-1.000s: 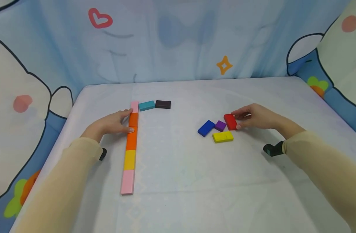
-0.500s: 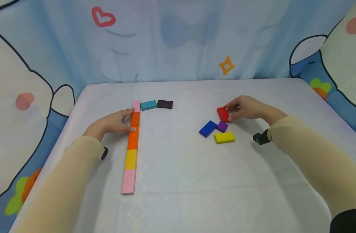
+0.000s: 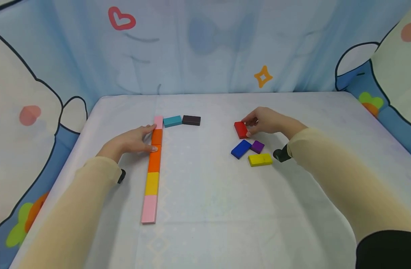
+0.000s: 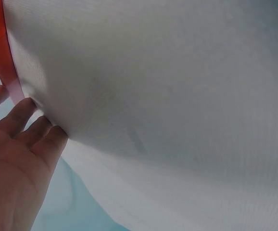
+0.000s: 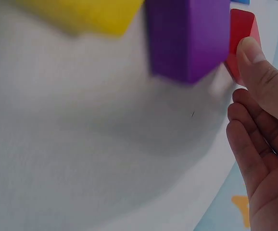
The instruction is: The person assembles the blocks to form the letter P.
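Evidently, the red block (image 3: 240, 130), right of centre in the frame, is pinched by its right side between the thumb and fingers of the right hand (image 3: 269, 120), perhaps so that its left side is left free. Whether it is raised off the white cloth (image 3: 205, 224) cannot be told. Below it, 3 blocks are left unheld in a loose cluster: the blue block (image 3: 240, 149), the purple block (image 3: 257, 147) and the yellow block (image 3: 260, 160).

Left of centre, 5 blocks are lined up end to end: the upper pink block (image 3: 158, 122), 2 orange blocks (image 3: 154, 161), the amber block (image 3: 152, 183) and the lower pink block (image 3: 149, 209). From the top end, the teal block (image 3: 172, 121) and dark block (image 3: 191, 120) are laid rightward. The row is touched, not clasped, by the relaxed left hand (image 3: 129, 142), presumably to be steadied.

Its left edge is partly covered by fingertips. In the left wrist view, the hand is cut off at lower left; in the right wrist view, the yellow block is blurred and cropped, and the red block is partly hidden by the thumb.
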Available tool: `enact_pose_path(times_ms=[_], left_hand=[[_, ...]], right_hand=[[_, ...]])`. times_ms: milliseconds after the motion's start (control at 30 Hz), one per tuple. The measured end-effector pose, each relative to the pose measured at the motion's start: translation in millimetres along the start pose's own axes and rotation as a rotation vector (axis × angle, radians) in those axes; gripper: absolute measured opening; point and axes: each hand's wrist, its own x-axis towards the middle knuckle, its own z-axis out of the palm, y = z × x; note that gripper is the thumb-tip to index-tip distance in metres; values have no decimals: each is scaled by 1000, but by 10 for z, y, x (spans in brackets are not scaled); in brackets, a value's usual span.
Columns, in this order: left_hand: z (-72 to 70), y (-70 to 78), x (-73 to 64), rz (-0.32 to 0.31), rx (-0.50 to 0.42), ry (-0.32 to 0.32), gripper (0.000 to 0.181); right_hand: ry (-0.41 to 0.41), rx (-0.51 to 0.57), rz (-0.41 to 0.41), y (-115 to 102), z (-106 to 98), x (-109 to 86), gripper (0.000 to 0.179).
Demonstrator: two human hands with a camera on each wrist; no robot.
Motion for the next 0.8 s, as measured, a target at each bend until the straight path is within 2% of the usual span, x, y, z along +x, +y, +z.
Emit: enact_pose_path(times_ms=[400,800], left_hand=[[-9,15,-15,-8,10,0,90],[-13,22,-14,-23,0,-2,91]], right_hand=[[-21,17,-15,-379,114,226,52],[-28,60,-5,-645,205,427,55]])
